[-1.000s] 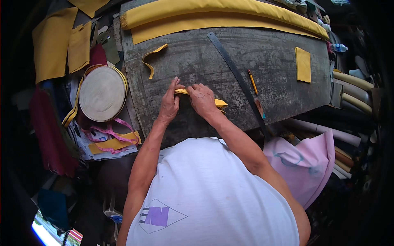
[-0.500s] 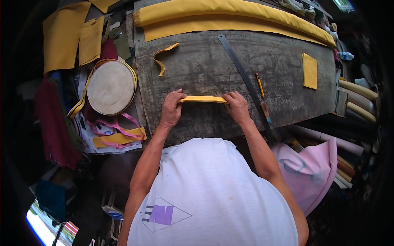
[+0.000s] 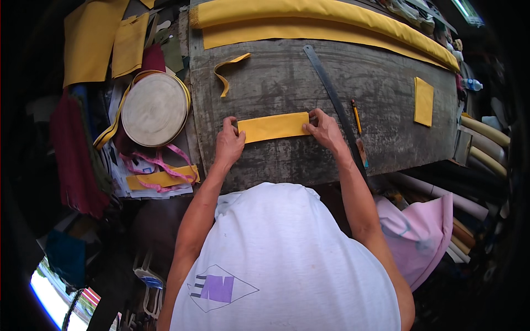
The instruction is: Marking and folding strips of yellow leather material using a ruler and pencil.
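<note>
A flat rectangular piece of yellow fabric (image 3: 274, 127), seemingly folded in layers, stretches between my hands over the dark worktable (image 3: 265, 77). My left hand (image 3: 229, 139) pinches its left end between thumb and fingers. At the other end, my right hand (image 3: 324, 131) grips the upper and lower corners. Just right of that hand lie a long dark metal ruler (image 3: 327, 88), a yellow pencil (image 3: 356, 117) and a small blade-like tool (image 3: 362, 152) with a brownish body and blue tip.
A yellow fabric roll (image 3: 331, 17) spans the far edge. One narrow yellow strip (image 3: 223, 74) curls at left; a folded yellow piece (image 3: 424, 101) lies at right. Beside the table are a round pale reel (image 3: 154, 110), a pink tape measure (image 3: 160, 163) and several rolls (image 3: 486, 137).
The yellow piece, seen edge-on before as a thin band, now shows its broad flat face. My hands have turned it and still hold both ends. The view has shifted slightly.
</note>
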Available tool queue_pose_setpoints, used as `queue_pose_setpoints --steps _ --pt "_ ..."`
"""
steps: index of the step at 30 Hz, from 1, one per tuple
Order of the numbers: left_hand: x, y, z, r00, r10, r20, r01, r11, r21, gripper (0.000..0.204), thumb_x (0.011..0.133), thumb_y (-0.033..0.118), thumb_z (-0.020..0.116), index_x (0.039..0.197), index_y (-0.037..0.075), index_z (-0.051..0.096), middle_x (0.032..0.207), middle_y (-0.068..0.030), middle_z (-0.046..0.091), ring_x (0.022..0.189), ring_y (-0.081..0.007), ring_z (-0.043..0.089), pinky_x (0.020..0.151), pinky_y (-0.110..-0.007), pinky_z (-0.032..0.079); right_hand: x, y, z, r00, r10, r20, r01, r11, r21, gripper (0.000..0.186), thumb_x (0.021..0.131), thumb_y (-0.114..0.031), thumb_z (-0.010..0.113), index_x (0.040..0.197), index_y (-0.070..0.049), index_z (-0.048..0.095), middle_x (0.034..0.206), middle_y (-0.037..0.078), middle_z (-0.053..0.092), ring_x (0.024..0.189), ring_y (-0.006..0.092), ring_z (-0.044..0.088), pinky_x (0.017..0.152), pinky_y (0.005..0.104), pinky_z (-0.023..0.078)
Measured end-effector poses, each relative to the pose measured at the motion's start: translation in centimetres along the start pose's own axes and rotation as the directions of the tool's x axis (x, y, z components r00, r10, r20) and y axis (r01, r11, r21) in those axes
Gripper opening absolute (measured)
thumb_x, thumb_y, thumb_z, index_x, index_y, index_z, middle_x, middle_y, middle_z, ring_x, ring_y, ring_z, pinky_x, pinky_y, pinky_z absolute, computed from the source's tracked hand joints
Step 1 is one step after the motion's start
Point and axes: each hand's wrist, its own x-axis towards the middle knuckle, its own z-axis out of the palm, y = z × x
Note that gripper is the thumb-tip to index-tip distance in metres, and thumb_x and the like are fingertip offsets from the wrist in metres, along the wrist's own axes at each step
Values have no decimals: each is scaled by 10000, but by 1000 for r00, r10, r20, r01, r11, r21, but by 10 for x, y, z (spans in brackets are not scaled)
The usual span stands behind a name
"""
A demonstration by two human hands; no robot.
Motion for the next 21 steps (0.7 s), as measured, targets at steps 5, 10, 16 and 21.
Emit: queue_pose_setpoints --steps 5,10,16,21 --pt "-18 -15 -2 960 218 -177 -171 954 247 464 845 96 669 1262 -3 493 1099 -201 587 995 -361 605 834 -456 493 -16 -7 22 924 -315 -215 181 859 -479 513 760 -160 789 1203 -39 560 1187 158 608 1153 340 570 944 411 471" --pt "-27 -17 -6 767 639 -58 -538 690 483 544 753 103 774 1240 23 545 1312 -183 496 1239 -362 478 1006 -455 424 -4 -21 39 716 -690 104 614 552 -564 595 685 -125 813 1215 -71 546 1351 138 497 1307 325 442 1085 436 368" --pt "-14 -18 -8 755 648 101 -589 601 541 549 705 116 811 1196 24 583 1357 -158 492 1294 -350 439 1086 -466 354 7 -20 44 715 -668 208 641 507 -576 582 673 -102 807 1194 -75 548 1326 126 504 1277 311 453 1077 430 370" --pt "-10 -18 -8 742 664 93 -599 595 536 532 688 91 809 1169 19 595 1298 -149 529 1266 -335 460 1070 -452 364 9 -21 41 721 -657 220 652 535 -537 529 681 -89 801 1148 -75 554 1242 98 530 1196 300 490 1037 428 396"
